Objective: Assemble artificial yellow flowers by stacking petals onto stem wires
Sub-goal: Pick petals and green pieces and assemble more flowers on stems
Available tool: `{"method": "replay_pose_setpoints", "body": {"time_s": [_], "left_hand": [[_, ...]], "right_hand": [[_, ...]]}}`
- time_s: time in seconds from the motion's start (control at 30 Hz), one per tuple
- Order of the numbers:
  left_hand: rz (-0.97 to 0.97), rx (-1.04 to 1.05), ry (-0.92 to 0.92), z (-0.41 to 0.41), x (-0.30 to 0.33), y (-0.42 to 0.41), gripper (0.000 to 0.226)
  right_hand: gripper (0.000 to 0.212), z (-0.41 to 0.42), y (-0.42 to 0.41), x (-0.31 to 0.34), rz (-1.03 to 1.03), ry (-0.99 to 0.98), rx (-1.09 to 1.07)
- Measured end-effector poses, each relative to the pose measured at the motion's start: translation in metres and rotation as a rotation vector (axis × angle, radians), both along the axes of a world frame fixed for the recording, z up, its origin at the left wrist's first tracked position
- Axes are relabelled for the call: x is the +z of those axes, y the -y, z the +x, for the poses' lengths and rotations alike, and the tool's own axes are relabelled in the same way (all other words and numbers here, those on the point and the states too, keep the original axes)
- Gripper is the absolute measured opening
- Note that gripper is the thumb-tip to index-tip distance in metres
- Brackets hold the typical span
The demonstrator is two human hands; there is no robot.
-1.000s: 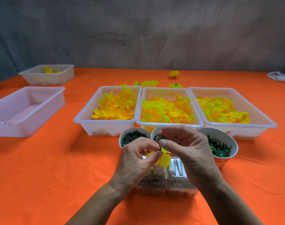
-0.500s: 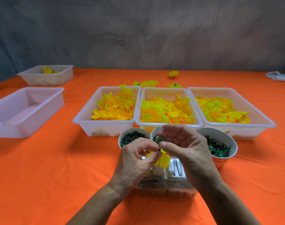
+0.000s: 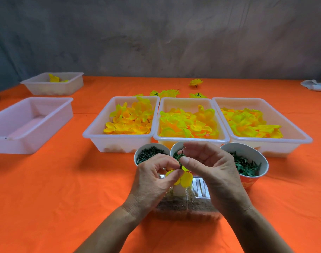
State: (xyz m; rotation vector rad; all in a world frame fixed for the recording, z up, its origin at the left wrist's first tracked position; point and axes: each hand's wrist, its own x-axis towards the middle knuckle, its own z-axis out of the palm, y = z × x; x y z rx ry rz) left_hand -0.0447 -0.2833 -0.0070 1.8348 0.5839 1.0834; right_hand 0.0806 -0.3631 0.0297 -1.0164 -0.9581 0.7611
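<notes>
Right now your left hand (image 3: 152,178) has its grip pinched narrow on a soft, rounded yellow fabric petal (image 3: 185,179), thumb and forefinger curled onto it. Your right hand (image 3: 209,167) pinches a thin dark green stem wire (image 3: 181,160) that stands upright through the petal. Both hover over a clear ribbed plastic box (image 3: 199,189) on the table. Just behind sit three round bowls: a white bowl of dark green pegs (image 3: 150,155), a middle white bowl (image 3: 175,149) half hidden by your fingers, and a bowl of green leafy calyx pieces (image 3: 245,164). Beyond them three translucent white rectangular trays (image 3: 119,143) stand side by side, heaped with crinkled yellow-orange petals. An orange cloth (image 3: 64,189) covers the table; finished yellow flowers (image 3: 195,82) lie farther back.
</notes>
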Motion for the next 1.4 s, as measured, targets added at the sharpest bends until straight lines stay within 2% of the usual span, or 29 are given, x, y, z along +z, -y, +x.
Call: {"method": "replay_pose_setpoints", "body": {"time_s": [0.17,0.33,0.5,0.8,1.0,1.3,1.4], "left_hand": [[-0.023,0.005,0.01,0.001,-0.001,0.0,0.002],[-0.063,0.011,0.039,0.0,-0.001,0.002,0.025],[-0.083,0.015,0.043,-0.001,-0.003,0.003,0.027],[-0.087,0.049,0.003,-0.005,-0.004,0.005,0.016],[-0.117,0.047,0.001,-0.008,-0.003,0.007,0.015],[-0.077,0.083,0.115,-0.006,0.001,0.01,0.006],[-0.078,0.104,0.107,-0.004,0.001,0.009,0.013]], "right_hand": [[0.028,0.005,0.001,-0.002,-0.041,0.15,-0.018],[0.029,0.005,0.003,-0.006,-0.089,0.225,-0.022],[0.031,0.007,0.004,-0.01,-0.122,0.287,-0.021],[0.03,0.011,0.005,-0.021,-0.111,0.244,0.021],[0.027,0.008,0.004,-0.029,-0.097,0.115,0.033],[0.018,0.005,0.007,-0.029,-0.077,0.142,-0.017],[0.018,0.003,0.007,-0.027,-0.069,0.133,-0.023]]}}
